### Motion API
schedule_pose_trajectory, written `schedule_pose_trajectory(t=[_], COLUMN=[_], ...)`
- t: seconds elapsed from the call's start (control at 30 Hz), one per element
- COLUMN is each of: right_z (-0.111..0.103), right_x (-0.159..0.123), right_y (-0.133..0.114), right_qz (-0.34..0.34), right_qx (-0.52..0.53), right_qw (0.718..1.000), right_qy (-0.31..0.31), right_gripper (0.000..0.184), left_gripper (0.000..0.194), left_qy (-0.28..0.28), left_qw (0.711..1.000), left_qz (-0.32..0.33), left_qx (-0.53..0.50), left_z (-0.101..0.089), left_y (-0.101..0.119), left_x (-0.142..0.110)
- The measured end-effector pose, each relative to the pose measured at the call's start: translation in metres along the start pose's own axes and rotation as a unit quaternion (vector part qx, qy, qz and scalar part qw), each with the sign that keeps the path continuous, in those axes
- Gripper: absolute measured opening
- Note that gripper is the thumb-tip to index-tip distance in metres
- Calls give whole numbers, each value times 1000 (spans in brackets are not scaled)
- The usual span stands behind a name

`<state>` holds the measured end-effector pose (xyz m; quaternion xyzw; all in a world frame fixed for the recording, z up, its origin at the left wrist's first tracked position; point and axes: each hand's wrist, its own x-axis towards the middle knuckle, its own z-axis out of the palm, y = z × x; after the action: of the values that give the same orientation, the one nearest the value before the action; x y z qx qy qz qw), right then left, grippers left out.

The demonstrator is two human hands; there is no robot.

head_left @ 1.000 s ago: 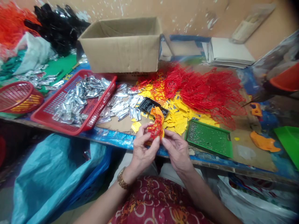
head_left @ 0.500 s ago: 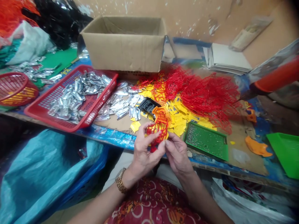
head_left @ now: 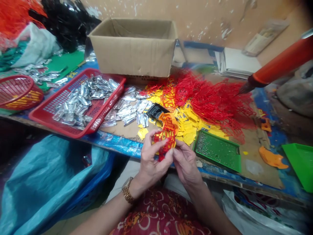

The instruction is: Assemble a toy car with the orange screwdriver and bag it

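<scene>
Grasping a red frame (head_left: 169, 128) and an orange shell (head_left: 175, 119) with the clenched grip of the left hand (head_left: 154, 155), above the front edge of the bench (head_left: 114, 141). Pressing thumb and finger of the right hand (head_left: 187, 163) close together at the near right edge of both; cannot tell whether grasping them. Showing behind a black part (head_left: 156, 111), yellow pieces (head_left: 187, 121) and tangled red frames (head_left: 212, 94); at left, a red basket (head_left: 97, 121) of silver packets (head_left: 83, 94).
</scene>
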<state>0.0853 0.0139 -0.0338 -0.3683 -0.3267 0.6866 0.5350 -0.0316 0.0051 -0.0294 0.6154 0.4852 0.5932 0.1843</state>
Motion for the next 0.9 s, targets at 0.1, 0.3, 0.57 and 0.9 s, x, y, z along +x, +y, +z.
schedule_pose_trajectory(t=[0.1, 0.3, 0.57, 0.9], right_z=[1, 1, -5, -7], right_x=[0, 0, -2, -8], right_y=[-1, -1, 5, 6], right_qz=[-4, -12, -21, -128], right_qx=[1, -12, -37, -200], right_qw=[1000, 1000, 999, 971], right_qy=[-3, -1, -6, -39], right_gripper=[27, 28, 26, 31], left_gripper=[33, 32, 35, 31], left_qy=[4, 1, 2, 2], left_qw=[1000, 1000, 1000, 999], left_qz=[16, 11, 20, 27], left_qx=[-9, -7, 6, 27], left_z=[1, 1, 0, -1], left_y=[0, 0, 1, 1], left_x=[0, 0, 0, 0])
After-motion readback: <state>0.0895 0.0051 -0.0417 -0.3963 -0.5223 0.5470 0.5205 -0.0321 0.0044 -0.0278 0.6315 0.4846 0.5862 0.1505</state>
